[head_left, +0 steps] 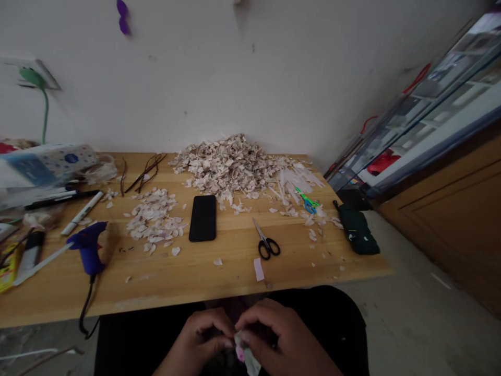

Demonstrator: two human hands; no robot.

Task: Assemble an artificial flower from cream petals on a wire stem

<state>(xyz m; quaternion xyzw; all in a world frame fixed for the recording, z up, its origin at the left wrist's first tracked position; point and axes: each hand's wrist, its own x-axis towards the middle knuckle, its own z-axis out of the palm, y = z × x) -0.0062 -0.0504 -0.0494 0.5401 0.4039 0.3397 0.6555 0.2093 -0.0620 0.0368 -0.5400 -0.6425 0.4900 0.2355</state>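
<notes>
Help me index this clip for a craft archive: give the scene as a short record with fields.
setting: wooden table against a white wall
left hand: pinches a small white and pink piece, below the table edge
right hand: pinches the same piece
table middle: petal pile, phone, black scissors
table left: glue gun, twigs
table right: small scissors, dark bundle

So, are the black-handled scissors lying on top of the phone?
No, the black-handled scissors lie on the bare wooden table, apart from the phone and to its right.
</notes>
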